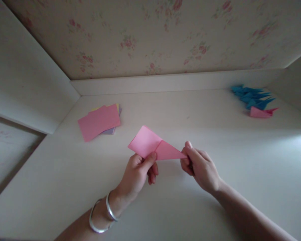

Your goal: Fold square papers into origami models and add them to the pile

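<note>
A folded sheet of pink origami paper [146, 140] is held above the white tabletop in the middle of the view. Its left part is a broad diamond; the right part narrows to a long point, with a crease between them. My left hand [140, 170] pinches the lower edge near that crease, thumb on top and fingers beneath. At the narrow tip, my right hand [199, 164] is closed on the paper between thumb and curled fingers. Two silver bangles [100, 217] circle my left wrist.
A loose stack of paper sheets [100, 122], pink on top with yellow and purple below, lies back left. Several blue folded paper figures [253, 95] and a pink one [261, 112] sit back right. A flowered wall [140, 36] rises behind the tabletop [170, 207].
</note>
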A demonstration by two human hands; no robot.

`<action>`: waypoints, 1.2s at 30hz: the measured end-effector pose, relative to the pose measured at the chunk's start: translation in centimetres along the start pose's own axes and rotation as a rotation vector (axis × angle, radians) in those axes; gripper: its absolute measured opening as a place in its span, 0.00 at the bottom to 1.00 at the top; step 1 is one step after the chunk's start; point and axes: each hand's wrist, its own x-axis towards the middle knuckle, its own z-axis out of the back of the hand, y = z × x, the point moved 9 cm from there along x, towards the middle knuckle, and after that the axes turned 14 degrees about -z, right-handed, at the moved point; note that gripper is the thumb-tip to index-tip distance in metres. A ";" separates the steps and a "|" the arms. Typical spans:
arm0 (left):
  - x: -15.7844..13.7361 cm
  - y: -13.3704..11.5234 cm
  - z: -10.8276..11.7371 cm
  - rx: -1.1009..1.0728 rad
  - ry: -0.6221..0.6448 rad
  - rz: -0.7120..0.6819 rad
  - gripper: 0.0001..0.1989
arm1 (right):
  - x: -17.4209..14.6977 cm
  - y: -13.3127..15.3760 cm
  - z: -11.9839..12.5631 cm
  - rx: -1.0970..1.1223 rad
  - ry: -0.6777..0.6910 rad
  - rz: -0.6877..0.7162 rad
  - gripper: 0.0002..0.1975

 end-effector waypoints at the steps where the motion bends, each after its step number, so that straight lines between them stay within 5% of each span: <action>1: 0.1 0.0 0.3 -0.018 -0.029 -0.002 0.24 | 0.2 -0.1 0.7 0.071 -0.042 0.017 0.31; 5: 0.2 0.0 0.7 -0.080 -0.059 -0.003 0.24 | 0.7 -0.3 1.6 0.154 -0.070 0.072 0.29; 12: -0.1 0.3 -1.0 -0.057 0.084 0.027 0.26 | -0.7 -1.1 -3.0 -0.241 0.190 0.000 0.30; 17: 0.0 0.1 -0.4 -0.005 0.056 0.002 0.25 | -0.6 -0.5 -2.4 -0.251 0.091 0.006 0.32; 23: 0.2 -0.4 0.5 -0.047 -0.007 -0.018 0.22 | 0.0 -0.3 0.4 0.074 -0.077 0.044 0.29; 29: 0.4 -0.1 -0.1 0.043 0.060 -0.012 0.25 | -0.4 0.1 -0.7 -0.043 0.012 0.089 0.27; 33: 0.4 -1.8 1.8 0.219 -0.123 -0.216 0.15 | -0.8 0.7 -0.5 -0.181 -0.087 0.112 0.26; 36: -1.0 -5.3 3.0 0.457 -0.293 -0.575 0.18 | -1.3 1.4 0.6 -0.174 -0.228 0.185 0.26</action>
